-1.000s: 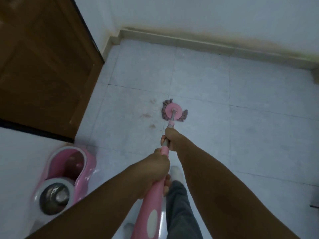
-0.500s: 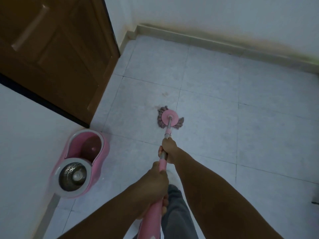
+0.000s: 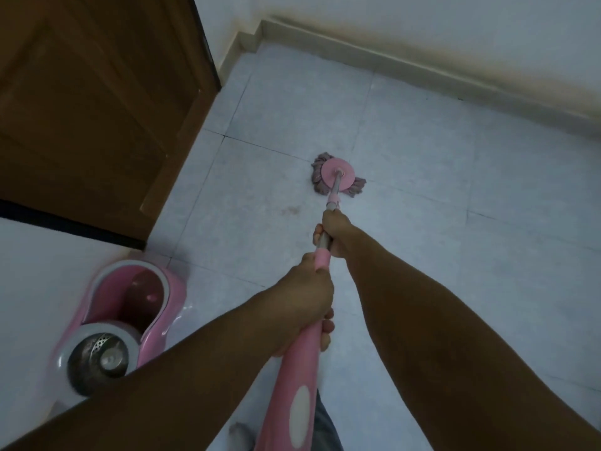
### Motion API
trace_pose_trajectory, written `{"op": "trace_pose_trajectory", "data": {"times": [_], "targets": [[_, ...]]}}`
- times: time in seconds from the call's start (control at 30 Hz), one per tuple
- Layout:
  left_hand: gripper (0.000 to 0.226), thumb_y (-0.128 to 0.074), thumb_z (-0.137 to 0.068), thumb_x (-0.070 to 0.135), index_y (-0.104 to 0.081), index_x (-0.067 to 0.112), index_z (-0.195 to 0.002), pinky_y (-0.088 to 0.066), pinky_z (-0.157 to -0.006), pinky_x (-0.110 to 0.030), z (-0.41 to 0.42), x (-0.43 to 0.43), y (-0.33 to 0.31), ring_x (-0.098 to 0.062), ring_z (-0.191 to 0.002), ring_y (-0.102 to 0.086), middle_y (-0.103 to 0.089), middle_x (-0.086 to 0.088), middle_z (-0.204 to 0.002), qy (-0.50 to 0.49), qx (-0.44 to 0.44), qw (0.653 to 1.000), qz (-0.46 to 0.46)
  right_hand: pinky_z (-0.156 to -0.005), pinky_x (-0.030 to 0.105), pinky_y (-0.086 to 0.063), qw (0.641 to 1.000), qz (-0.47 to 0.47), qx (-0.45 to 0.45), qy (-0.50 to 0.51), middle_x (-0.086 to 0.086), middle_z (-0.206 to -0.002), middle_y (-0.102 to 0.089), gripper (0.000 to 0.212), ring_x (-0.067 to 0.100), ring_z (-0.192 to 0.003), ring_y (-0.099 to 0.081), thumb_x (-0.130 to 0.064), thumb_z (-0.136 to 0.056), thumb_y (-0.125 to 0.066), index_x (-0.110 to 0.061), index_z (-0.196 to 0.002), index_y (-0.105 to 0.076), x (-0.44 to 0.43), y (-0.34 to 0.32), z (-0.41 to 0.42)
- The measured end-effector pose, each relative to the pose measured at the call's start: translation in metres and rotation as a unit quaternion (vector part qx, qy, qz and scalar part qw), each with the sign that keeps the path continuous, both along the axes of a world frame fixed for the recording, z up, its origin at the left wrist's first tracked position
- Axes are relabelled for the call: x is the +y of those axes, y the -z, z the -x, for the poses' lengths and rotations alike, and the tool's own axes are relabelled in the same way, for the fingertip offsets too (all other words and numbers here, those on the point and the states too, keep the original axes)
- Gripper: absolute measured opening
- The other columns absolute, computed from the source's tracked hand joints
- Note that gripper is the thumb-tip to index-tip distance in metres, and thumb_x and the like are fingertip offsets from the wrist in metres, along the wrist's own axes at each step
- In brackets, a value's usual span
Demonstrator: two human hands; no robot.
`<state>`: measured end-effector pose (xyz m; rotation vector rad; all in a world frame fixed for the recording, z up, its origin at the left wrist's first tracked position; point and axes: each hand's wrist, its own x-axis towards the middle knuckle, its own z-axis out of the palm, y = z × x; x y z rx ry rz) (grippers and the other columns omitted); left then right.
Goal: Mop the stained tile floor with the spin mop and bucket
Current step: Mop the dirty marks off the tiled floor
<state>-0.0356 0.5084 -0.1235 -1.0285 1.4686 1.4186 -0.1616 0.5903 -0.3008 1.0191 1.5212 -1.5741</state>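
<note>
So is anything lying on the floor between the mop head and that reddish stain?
Nothing visible. Only bare tile lies between the mop head and the stain, which sits to its left and nearer the person. The bucket stands apart, further left and nearer still.

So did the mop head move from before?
Yes. The mop head slid toward the far wall: before it lay short of the grout line, now it sits on it.

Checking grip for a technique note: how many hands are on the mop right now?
2. The right hand grips the pole low, near the mop head; the left hand grips it higher, on its pink part.
</note>
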Motion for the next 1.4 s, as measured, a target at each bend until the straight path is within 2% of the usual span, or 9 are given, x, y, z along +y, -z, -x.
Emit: {"op": "trace_pose_trajectory", "data": {"times": [0.17,0.37,0.53,0.7,0.9,1.07,1.2,1.33,1.4], "targets": [[0.013,-0.041,-0.102,0.043,-0.044,0.034,-0.111,-0.047,-0.039,-0.022,0.060,-0.019,0.026,-0.016,-0.048,-0.052,-0.056,-0.011,-0.078,-0.025,0.002,1.000,0.000,-0.042,0.020,-0.042,1.000,0.006,0.011,-0.015,0.006,-0.065,-0.043,0.047,0.013,-0.052,-0.041,-0.013,-0.102,-0.027,-0.022,-0.148,-0.026,-0.017,0.014,0.066],[0.032,-0.041,-0.102,0.040,-0.038,0.040,-0.134,-0.047,-0.041,-0.023,0.065,-0.013,0.037,-0.015,-0.053,-0.052,-0.056,-0.012,-0.083,-0.028,0.006,1.000,0.011,-0.042,0.020,-0.042,0.998,0.000,0.004,-0.058,0.005,-0.064,-0.043,0.043,0.013,-0.052,-0.041,-0.010,-0.100,-0.028,-0.023,-0.140,-0.030,-0.020,0.031,0.073],[0.023,-0.041,-0.103,0.033,-0.042,0.035,-0.126,-0.046,-0.041,-0.021,0.038,-0.006,0.019,-0.015,-0.052,-0.051,-0.055,-0.011,-0.082,-0.056,-0.014,0.998,-0.009,-0.036,0.015,-0.041,0.994,-0.011,-0.019,-0.107,0.006,-0.065,-0.043,0.030,0.013,-0.053,-0.040,-0.007,-0.100,-0.029,-0.012,-0.127,-0.040,-0.024,0.014,0.040],[0.033,-0.043,-0.102,0.039,-0.053,0.013,-0.118,-0.047,-0.044,-0.024,-0.047,-0.030,-0.012,-0.015,-0.049,-0.050,-0.056,-0.010,-0.074,-0.030,-0.045,0.998,0.021,-0.037,0.013,-0.037,0.992,0.033,-0.068,-0.101,0.004,-0.065,-0.041,0.013,0.012,-0.052,-0.039,-0.009,-0.100,-0.033,-0.011,-0.093,-0.043,-0.055,-0.007,-0.057],[0.048,-0.041,-0.099,0.050,-0.060,0.006,-0.107,-0.047,-0.042,-0.023,-0.199,-0.066,-0.052,-0.017,-0.044,-0.049,-0.055,-0.009,-0.063,-0.004,-0.087,0.996,0.025,-0.040,0.019,-0.037,0.990,0.071,-0.095,-0.075,0.005,-0.065,-0.042,0.010,0.012,-0.052,-0.040,-0.008,-0.099,-0.033,-0.011,-0.097,-0.042,-0.086,-0.039,-0.227],[0.033,-0.044,-0.097,0.051,-0.056,0.020,-0.092,-0.046,-0.041,-0.023,-0.273,-0.082,-0.076,-0.016,-0.041,-0.050,-0.057,-0.008,-0.057,0.030,-0.092,0.995,0.014,-0.039,0.020,-0.033,0.995,0.065,-0.075,-0.021,0.005,-0.063,-0.040,0.021,0.012,-0.049,-0.037,-0.005,-0.099,-0.033,-0.015,-0.114,-0.044,-0.087,-0.065,-0.309],[0.033,-0.043,-0.100,0.045,-0.053,0.016,-0.109,-0.047,-0.045,-0.025,-0.296,-0.064,-0.083,-0.015,-0.047,-0.051,-0.058,-0.009,-0.070,0.074,-0.057,0.995,0.021,-0.039,0.019,-0.035,0.998,0.046,-0.050,-0.015,0.006,-0.062,-0.041,0.023,0.014,-0.048,-0.039,-0.004,-0.099,-0.032,-0.012,-0.117,-0.044,-0.062,-0.072,-0.335],[0.028,-0.037,-0.103,0.038,-0.040,0.023,-0.127,-0.049,-0.059,-0.031,-0.292,-0.028,-0.079,-0.017,-0.061,-0.053,-0.056,-0.013,-0.086,0.111,0.018,0.994,0.017,-0.047,0.028,-0.038,0.999,0.034,-0.020,-0.002,0.009,-0.063,-0.042,0.012,0.016,-0.051,-0.041,-0.004,-0.100,-0.028,-0.009,-0.100,-0.039,-0.023,-0.074,-0.326],[0.030,-0.036,-0.103,0.040,-0.038,0.026,-0.129,-0.050,-0.067,-0.034,-0.276,-0.012,-0.073,-0.020,-0.069,-0.054,-0.056,-0.012,-0.091,0.127,0.037,0.991,0.018,-0.048,0.028,-0.039,0.999,0.030,-0.011,0.003,0.009,-0.064,-0.043,0.018,0.016,-0.052,-0.041,-0.004,-0.100,-0.027,-0.011,-0.113,-0.037,-0.007,-0.069,-0.307]]}}
